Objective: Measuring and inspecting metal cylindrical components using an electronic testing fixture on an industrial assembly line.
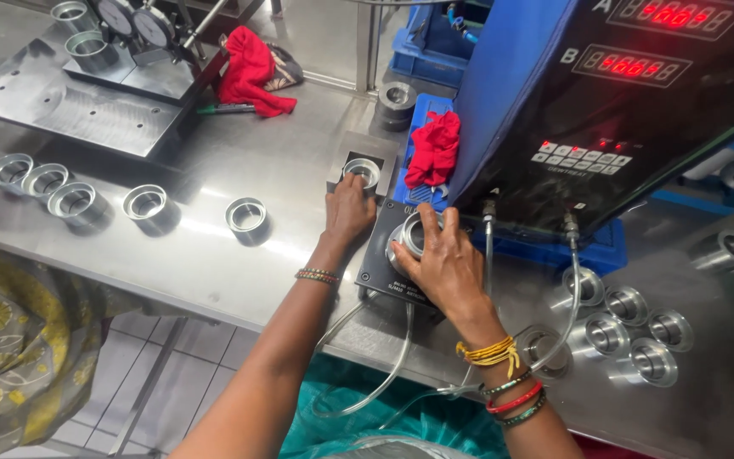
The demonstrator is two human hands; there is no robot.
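Your right hand (445,262) grips a shiny metal ring (415,233) on the black gauge block (381,270); beyond that block, your left hand (348,211) pinches another ring (362,172).

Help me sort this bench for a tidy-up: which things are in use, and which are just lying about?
In use: left hand on metal ring; right hand on ring on black fixture.
Lying about: red cloths, loose rings, green pen.

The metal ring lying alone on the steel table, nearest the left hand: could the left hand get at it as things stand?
Probably yes. The left hand rests on a ring in a small square fixture, and only bare table lies between it and the lone metal ring.
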